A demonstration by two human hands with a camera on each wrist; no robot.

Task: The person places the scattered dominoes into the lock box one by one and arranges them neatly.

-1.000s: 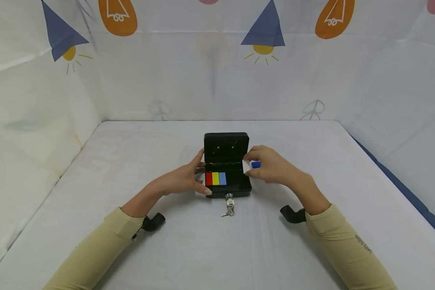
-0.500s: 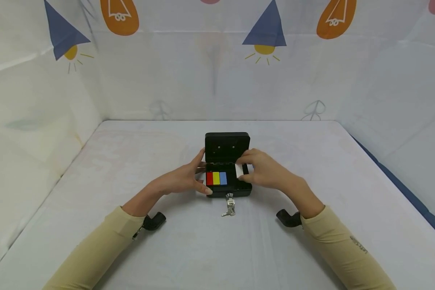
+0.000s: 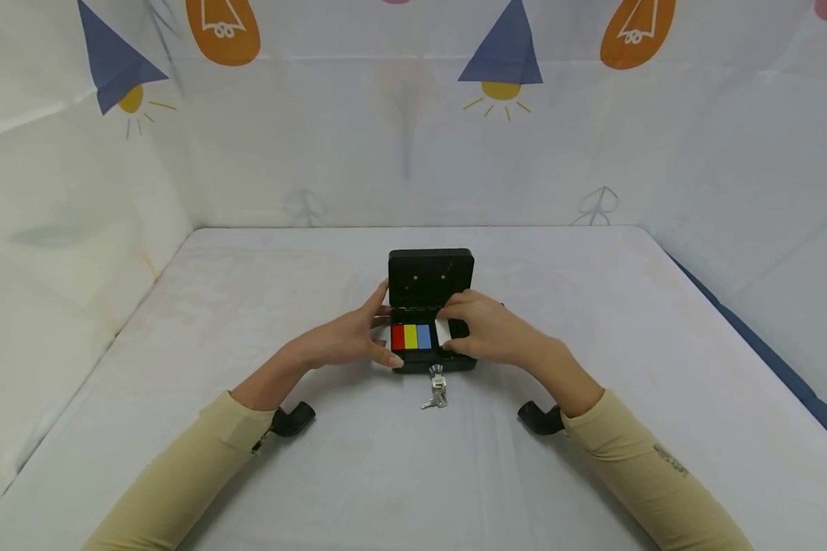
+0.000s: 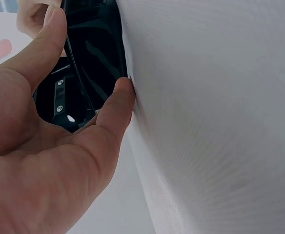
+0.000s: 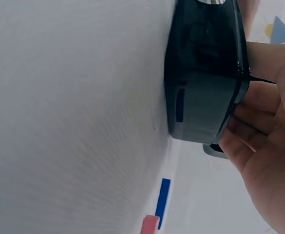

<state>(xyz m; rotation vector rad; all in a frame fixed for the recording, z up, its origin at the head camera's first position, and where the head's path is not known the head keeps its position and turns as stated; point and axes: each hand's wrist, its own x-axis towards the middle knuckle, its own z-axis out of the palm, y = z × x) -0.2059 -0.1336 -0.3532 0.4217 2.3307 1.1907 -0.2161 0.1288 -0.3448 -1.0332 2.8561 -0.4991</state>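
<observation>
A small black metal cash box (image 3: 432,362) stands on the table with its lid (image 3: 430,277) raised. Inside, a red block (image 3: 397,337), a yellow block (image 3: 410,337) and a light blue block (image 3: 423,337) lie side by side at the left. My left hand (image 3: 348,338) grips the box's left end, thumb at the front corner and fingers along the side and back. My right hand (image 3: 492,329) pinches a white block (image 3: 443,334) over the box's interior, just right of the light blue block. Its lower fingers show above the box's end wall (image 5: 206,107) in the right wrist view.
Keys (image 3: 438,389) hang from the lock at the box's front. Beyond the box's right end, a dark blue block (image 5: 163,197) and a pink block (image 5: 150,225) lie on the white table (image 3: 386,474). A patterned cloth wall (image 3: 358,153) stands behind the table.
My right hand has carried the white block leftward, from the box's right edge to beside the light blue block. The left hand has stayed on the box's left end.
</observation>
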